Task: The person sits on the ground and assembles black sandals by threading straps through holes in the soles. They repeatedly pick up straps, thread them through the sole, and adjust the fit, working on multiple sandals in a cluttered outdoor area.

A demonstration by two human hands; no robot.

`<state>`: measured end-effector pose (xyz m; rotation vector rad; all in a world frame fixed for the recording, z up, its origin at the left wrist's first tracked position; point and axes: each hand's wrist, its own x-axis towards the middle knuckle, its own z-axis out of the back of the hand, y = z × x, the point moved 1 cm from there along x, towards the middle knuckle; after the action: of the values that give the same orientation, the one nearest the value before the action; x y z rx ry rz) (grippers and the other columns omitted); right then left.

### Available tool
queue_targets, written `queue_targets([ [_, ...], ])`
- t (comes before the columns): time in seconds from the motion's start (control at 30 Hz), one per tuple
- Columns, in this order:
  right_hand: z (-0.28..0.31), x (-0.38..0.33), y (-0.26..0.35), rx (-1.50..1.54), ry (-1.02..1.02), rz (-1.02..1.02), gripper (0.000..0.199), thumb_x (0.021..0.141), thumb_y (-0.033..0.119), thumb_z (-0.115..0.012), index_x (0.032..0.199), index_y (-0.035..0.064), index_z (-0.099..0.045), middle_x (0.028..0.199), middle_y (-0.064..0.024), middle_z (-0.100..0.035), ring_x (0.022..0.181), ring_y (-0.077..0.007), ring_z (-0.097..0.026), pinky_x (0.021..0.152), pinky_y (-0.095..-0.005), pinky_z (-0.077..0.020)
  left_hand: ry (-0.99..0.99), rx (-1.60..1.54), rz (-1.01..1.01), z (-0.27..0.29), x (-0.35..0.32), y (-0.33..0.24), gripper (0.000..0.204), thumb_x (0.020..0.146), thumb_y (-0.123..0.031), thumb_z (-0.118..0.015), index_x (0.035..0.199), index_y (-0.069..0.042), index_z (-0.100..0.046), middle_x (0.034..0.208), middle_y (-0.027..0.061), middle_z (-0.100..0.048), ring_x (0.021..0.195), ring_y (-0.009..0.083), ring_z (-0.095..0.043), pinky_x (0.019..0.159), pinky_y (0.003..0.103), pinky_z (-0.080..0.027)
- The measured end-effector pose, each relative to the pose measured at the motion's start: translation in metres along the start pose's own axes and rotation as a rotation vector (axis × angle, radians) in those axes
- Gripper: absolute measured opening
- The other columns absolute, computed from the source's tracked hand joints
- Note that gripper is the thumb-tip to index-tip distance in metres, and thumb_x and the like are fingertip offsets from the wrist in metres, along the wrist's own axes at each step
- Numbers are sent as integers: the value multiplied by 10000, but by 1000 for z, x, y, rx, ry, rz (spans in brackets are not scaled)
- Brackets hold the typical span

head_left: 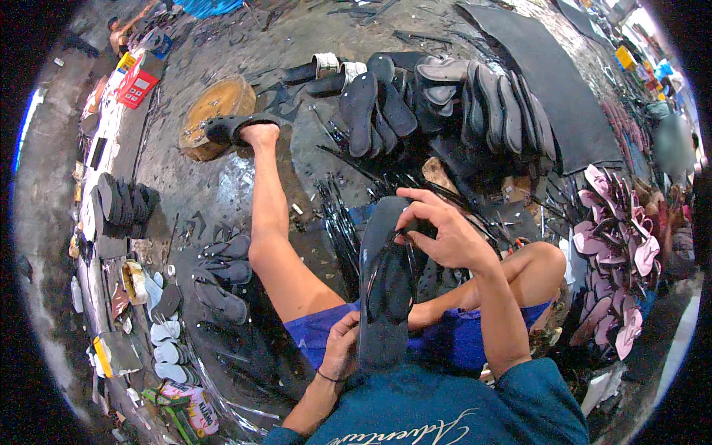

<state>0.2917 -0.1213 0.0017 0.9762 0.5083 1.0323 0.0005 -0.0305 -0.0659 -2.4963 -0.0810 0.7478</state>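
A black flip-flop (pixel 378 326) stands lengthwise over my lap, its toe end pointing away from me. My left hand (pixel 341 347) is closed on its left edge near the heel. At the toe end, my right hand (pixel 443 231) grips the upper right side, with thumb and fingers curled at the thin dark strap (pixel 410 271). The strap runs down the right side of the sole. Where exactly the right fingertips press is partly hidden. Behind the flip-flop lies a bundle of thin black strips (pixel 337 226).
Grey and black soles (pixel 486 104) stand in a row ahead, beside a dark rubber sheet (pixel 545 89). Pink flip-flops (pixel 612 252) are heaped at right. Black flip-flops (pixel 219 297) lie at left. My left foot's black clog (pixel 230 130) rests against a round wooden block (pixel 215 104).
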Motion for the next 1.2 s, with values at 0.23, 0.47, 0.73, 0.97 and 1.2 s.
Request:
queue_targets([
  [0.23,-64,62,-29,143,126,202,305,794,106,-767,1081,86,-665,1415,-217,-503,1344,-383,-471,1102,-442,-405,-200,516,-373,-10,1,-68,512,900,-113,-668,1363,24,-497,1225,125,-629,1111,222,-621,990,362,-481],
  [0.47,-107,223,-146,-389,-453,-359,857,761,372,-833,1388,-40,-420,1421,-241,-426,1223,-399,-500,1018,-470,-445,-1045,818,-778,73,-72,-122,616,935,-153,-715,1425,93,-435,1346,245,-578,1180,306,-592,1052,390,-455],
  [0.73,-91,222,-207,-873,-434,-392,706,722,118,-753,1352,60,-439,1103,-145,-614,1031,-311,-581,870,-450,-487,-1473,1625,-590,53,-104,-123,787,861,-423,-774,1404,63,-477,1392,272,-530,1268,400,-535,1089,468,-424],
  [0.97,-109,124,-117,478,-80,-59,461,818,153,-800,1240,70,-632,1000,-49,-677,920,-158,-621,836,-352,-532,-921,1273,-848,45,27,-139,762,857,-356,-779,1422,44,-461,1401,263,-520,1269,404,-525,1087,478,-411],
  [1.2,-134,42,-160,-539,-90,-363,338,835,231,-738,1051,-12,-646,946,-176,-658,905,-314,-661,752,-419,-581,-643,1495,-901,12,-23,-126,732,821,-308,-793,1390,42,-493,1367,238,-543,1265,394,-514,1088,486,-389],
])
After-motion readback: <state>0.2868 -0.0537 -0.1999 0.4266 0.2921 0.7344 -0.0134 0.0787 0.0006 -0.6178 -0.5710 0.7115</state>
